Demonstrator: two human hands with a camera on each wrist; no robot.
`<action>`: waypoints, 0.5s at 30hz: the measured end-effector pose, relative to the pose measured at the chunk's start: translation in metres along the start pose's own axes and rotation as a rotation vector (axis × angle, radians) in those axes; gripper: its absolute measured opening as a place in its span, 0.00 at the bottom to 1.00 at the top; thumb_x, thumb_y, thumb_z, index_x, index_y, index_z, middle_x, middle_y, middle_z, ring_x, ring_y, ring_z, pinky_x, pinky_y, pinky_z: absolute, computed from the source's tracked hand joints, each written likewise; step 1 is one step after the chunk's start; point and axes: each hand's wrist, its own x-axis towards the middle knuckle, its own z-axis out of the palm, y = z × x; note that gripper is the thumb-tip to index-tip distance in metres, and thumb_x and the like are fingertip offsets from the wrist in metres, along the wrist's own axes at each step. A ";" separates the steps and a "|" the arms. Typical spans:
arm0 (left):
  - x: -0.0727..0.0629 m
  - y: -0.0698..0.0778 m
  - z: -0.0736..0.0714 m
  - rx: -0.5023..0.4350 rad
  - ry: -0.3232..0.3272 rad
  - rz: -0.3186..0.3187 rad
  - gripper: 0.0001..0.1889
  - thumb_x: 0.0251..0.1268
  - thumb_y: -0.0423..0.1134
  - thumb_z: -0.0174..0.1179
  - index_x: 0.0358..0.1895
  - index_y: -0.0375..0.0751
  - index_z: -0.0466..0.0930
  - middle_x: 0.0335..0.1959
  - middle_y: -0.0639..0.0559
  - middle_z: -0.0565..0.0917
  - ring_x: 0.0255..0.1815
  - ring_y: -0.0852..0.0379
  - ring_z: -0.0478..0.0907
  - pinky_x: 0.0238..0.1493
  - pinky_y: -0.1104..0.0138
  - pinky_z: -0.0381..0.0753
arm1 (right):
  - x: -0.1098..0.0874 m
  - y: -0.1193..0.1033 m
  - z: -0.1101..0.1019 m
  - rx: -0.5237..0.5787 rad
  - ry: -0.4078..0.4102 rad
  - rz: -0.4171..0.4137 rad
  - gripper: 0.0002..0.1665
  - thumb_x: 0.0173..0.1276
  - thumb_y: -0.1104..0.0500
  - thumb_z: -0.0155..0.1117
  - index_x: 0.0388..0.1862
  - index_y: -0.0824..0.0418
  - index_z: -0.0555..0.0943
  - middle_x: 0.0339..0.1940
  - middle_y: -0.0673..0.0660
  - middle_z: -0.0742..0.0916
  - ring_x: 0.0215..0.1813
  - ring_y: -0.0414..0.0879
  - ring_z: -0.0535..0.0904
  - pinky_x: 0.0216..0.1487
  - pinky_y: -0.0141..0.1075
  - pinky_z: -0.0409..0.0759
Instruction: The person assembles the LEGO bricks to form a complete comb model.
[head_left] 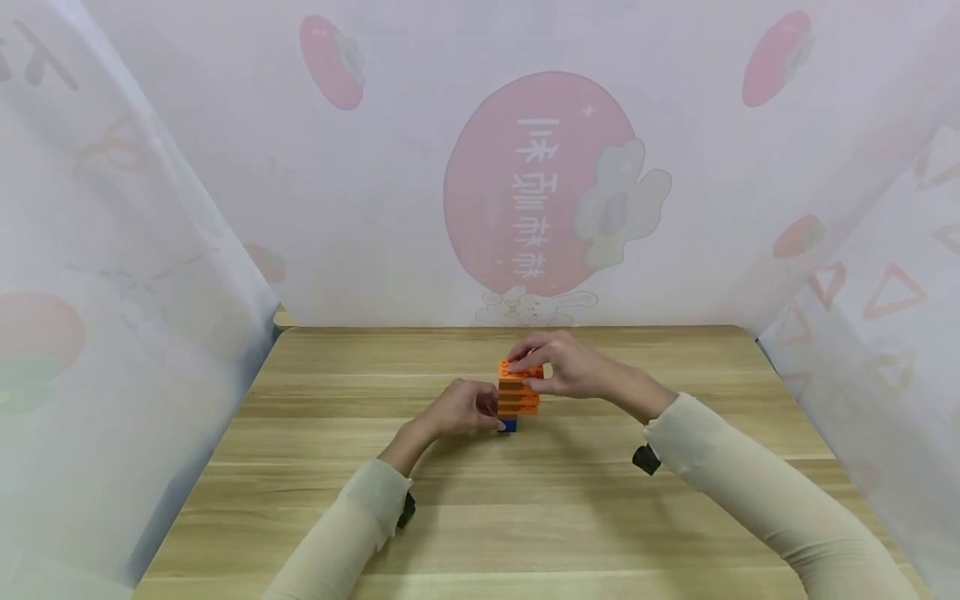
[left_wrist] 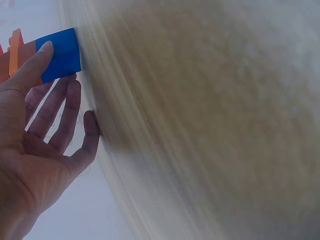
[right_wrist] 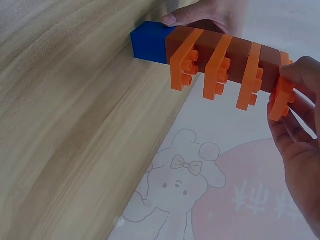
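Note:
A small tower of toy building bricks stands upright on the table: a blue brick (right_wrist: pixel 150 44) at the bottom, then brown bricks (right_wrist: pixel 239 57) alternating with orange plates (right_wrist: pixel 216 70). The orange plates jut out to one side, their studs showing. With thumb and fingers on opposite sides, my left hand (head_left: pixel 457 407) holds the blue brick low down, its little finger close to the tabletop in the left wrist view. Up at the top, my right hand (head_left: pixel 573 367) pinches the uppermost orange plate (right_wrist: pixel 281 102) by its edges.
The wood-grain table (head_left: pixel 360 392) runs back to a pale printed cloth (head_left: pixel 390 208) with strawberry pictures. Similar cloth hangs along the left and right sides. Dark wrist devices (head_left: pixel 646 459) sit under both sleeves.

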 end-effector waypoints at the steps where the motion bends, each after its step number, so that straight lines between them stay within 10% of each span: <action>1: 0.000 0.000 0.000 0.000 -0.001 -0.004 0.11 0.59 0.38 0.80 0.42 0.47 0.88 0.37 0.58 0.92 0.38 0.65 0.87 0.48 0.65 0.87 | 0.000 0.000 0.000 -0.001 0.001 -0.002 0.16 0.64 0.69 0.75 0.52 0.67 0.91 0.54 0.61 0.90 0.54 0.52 0.87 0.54 0.42 0.88; 15: -0.002 0.001 0.001 -0.023 0.003 -0.005 0.12 0.60 0.36 0.80 0.44 0.44 0.88 0.38 0.56 0.92 0.39 0.64 0.87 0.47 0.66 0.87 | -0.002 -0.003 0.003 0.037 0.024 0.019 0.17 0.63 0.71 0.74 0.52 0.67 0.91 0.53 0.60 0.89 0.53 0.51 0.87 0.54 0.41 0.88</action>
